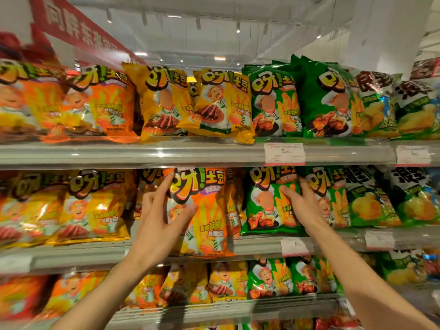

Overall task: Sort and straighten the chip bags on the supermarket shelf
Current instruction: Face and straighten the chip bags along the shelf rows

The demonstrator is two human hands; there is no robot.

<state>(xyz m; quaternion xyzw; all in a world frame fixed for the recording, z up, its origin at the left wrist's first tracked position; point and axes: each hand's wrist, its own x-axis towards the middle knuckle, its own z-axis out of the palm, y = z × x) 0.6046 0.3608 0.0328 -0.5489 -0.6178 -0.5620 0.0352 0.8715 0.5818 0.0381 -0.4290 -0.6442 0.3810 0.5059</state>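
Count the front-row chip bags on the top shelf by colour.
Orange bags: 2
Yellow bags: 2
Dark green bags: 2
Light green bags: 2
Total: 8, though the left end is blurred.

I saw a bright, evenly lit scene, the light coming from ceiling lamps (141,53) overhead. Glare flared on the glossy bags (100,206) and the shelf rail (160,154). Motion blur smeared the left edge; the centre stayed fairly sharp. Wide-angle distortion bowed the shelves at both sides. Soft shadows lay beneath the arms.
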